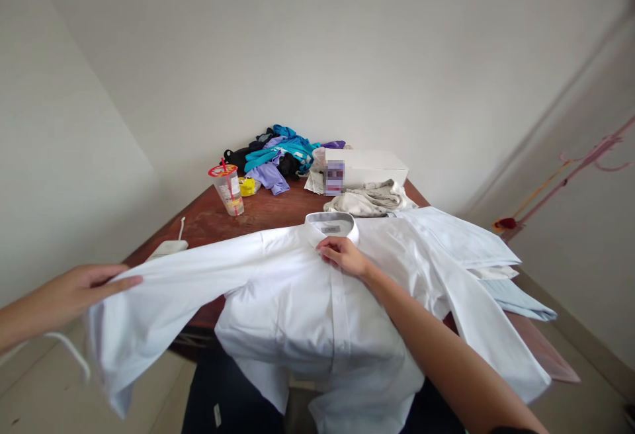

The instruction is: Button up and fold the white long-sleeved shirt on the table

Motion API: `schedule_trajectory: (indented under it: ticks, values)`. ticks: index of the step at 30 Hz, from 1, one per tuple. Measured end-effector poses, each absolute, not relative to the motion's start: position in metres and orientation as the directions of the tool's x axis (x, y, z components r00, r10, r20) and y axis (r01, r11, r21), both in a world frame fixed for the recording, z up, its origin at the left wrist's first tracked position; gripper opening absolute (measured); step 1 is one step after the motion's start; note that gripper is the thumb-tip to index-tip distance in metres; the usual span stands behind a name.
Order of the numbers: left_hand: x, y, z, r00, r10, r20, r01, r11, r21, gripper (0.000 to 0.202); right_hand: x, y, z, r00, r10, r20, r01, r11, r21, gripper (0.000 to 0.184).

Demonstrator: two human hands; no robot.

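Observation:
A white long-sleeved shirt [302,295] lies front up across the table, its collar toward the back and its lower part hanging over the near edge. At the far left my left hand [99,285] is closed on one sleeve, holding it stretched outward with the cuff end drooping past the table. My right hand [342,254] is closed at the shirt front, just below the collar, with the fingertips pinching the fabric there. The other sleeve slants down to the right.
Behind the shirt are a plastic cup [229,192] with a red straw, a heap of coloured clothes [282,156], a white box [372,164] and crumpled pale cloth [370,199]. Folded light garments [471,239] lie right. A white charger-like block [167,249] sits left; a pink stand [590,156] rises right.

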State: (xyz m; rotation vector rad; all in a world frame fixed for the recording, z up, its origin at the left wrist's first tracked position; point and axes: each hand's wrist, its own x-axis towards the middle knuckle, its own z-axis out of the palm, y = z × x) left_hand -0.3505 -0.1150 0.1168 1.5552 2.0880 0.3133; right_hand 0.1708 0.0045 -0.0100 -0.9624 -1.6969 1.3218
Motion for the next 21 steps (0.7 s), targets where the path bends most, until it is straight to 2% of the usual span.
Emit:
schedule_trajectory:
  ticks: [2,4,6,8,9,10,11,13,15,17,21]
  values:
    - [-0.343,-0.114,0.124,-0.316,0.933,-0.173,0.774,0.359,0.522,0.073,0.171,0.003,-0.008,-0.425,0.898,0.115,0.116,0.181,-0.977,0.037]
    - [-0.324,-0.110,0.134,-0.420,0.905,0.069,0.821,0.347,0.453,0.066,0.171,0.002,-0.008,-0.431,0.894,0.119,0.126,0.190,-0.974,0.041]
    - [-0.297,-0.105,0.142,-0.405,0.860,0.311,0.884,0.282,0.374,0.055,0.172,0.002,-0.010,-0.431,0.893,0.126,0.129,0.200,-0.971,0.045]
    - [-0.269,-0.098,0.148,-0.406,0.802,0.438,0.895,0.252,0.368,0.049,0.173,0.003,-0.012,-0.431,0.893,0.132,0.124,0.203,-0.971,0.049]
    - [-0.257,-0.094,0.151,-0.423,0.795,0.435,0.877,0.239,0.416,0.047,0.173,0.003,-0.013,-0.433,0.891,0.134,0.121,0.204,-0.971,0.050]
    - [-0.246,-0.090,0.154,-0.424,0.829,0.365,0.838,0.206,0.505,0.047,0.174,0.003,-0.014,-0.437,0.890,0.134,0.120,0.205,-0.971,0.051]
    - [-0.236,-0.087,0.156,-0.389,0.894,0.224,0.760,0.173,0.627,0.049,0.174,0.004,-0.014,-0.441,0.888,0.130,0.120,0.202,-0.972,0.052]
    - [-0.220,-0.083,0.163,-0.171,0.983,-0.071,0.532,0.153,0.833,0.059,0.174,0.003,-0.013,-0.444,0.889,0.112,0.125,0.185,-0.975,0.053]
    - [-0.206,-0.081,0.170,0.038,0.979,-0.200,0.356,0.173,0.918,0.067,0.174,0.002,-0.010,-0.445,0.891,0.089,0.130,0.163,-0.978,0.055]
    - [-0.193,-0.080,0.176,0.113,0.980,-0.162,0.294,0.123,0.948,0.061,0.174,0.001,-0.009,-0.453,0.889,0.072,0.133,0.148,-0.980,0.056]
    - [-0.155,-0.078,0.173,0.047,0.997,0.066,0.324,-0.078,0.943,0.038,0.173,0.000,-0.008,-0.477,0.877,0.062,0.135,0.143,-0.981,0.055]
